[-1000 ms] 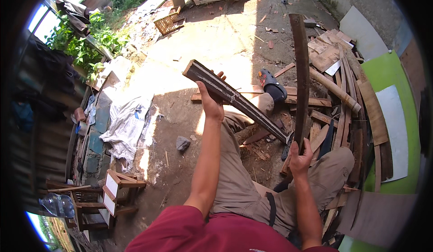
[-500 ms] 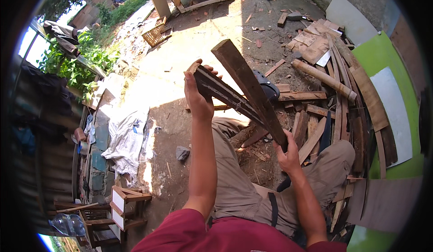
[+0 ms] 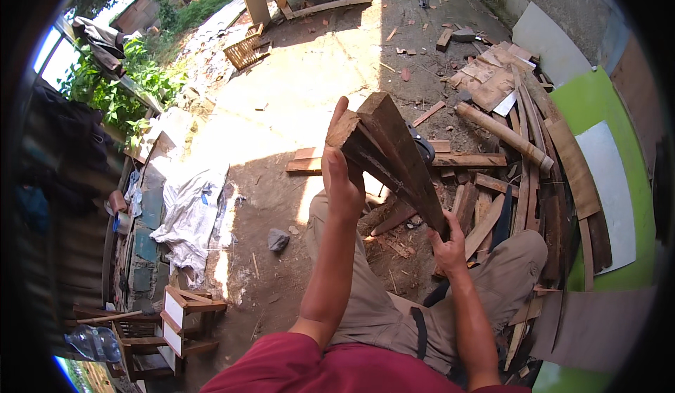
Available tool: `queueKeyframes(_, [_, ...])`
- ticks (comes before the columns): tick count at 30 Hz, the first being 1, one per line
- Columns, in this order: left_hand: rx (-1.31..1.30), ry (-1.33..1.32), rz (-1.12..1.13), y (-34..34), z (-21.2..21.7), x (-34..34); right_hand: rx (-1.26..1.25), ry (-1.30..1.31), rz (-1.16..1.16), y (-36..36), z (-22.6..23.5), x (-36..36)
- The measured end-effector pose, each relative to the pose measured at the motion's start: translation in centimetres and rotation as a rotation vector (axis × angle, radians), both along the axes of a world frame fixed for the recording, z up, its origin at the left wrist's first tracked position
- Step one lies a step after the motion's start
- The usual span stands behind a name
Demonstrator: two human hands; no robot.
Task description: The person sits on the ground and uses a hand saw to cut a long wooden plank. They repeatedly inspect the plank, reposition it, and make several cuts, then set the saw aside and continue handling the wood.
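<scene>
Two dark lengths of wood are raised above my lap, their far ends close together. My left hand (image 3: 343, 182) supports the left wooden piece (image 3: 376, 162) near its rough, pale-cut far end; the thumb lies along its side, and other fingers are partly hidden behind it. A pale streak runs along this piece's face. My right hand (image 3: 448, 244) grips the near end of the other wooden piece (image 3: 404, 150), a straight, squared one lying alongside. Whether the right fingers also hold the left piece's near end is hidden.
Loose boards and offcuts (image 3: 485, 161) lie heaped to the right, with a round pole (image 3: 505, 136) on them. Green and white sheets (image 3: 612, 182) lean at the far right. On the left are a grey stone (image 3: 278, 240), a white cloth (image 3: 186, 221) and a small wooden frame (image 3: 169, 330).
My left hand has moved right, bringing the left wooden piece against the other one, so the gap between their far ends has closed. The squared piece's far end has shifted right and nearer.
</scene>
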State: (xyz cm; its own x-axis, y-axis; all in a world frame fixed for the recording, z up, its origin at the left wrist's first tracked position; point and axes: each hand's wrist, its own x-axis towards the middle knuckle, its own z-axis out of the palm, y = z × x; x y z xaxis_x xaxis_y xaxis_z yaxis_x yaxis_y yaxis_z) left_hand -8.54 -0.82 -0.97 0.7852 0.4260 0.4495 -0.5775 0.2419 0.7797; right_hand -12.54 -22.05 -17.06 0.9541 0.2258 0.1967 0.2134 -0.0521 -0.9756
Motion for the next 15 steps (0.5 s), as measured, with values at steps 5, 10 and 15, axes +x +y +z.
queueKeyframes(5, [0.004,0.053,-0.212,0.2,0.4,-1.2,-0.156,-0.170,-0.017,-0.7,-1.1,2.0])
queueKeyframes(10, [0.063,-0.016,-0.254,0.0,0.3,-1.0,-0.192,-0.127,-0.029,-1.4,-1.8,2.5])
queueKeyframes(15, [0.136,-0.137,-0.348,0.6,0.1,-0.8,-0.244,-0.176,0.003,-0.5,-0.6,1.8])
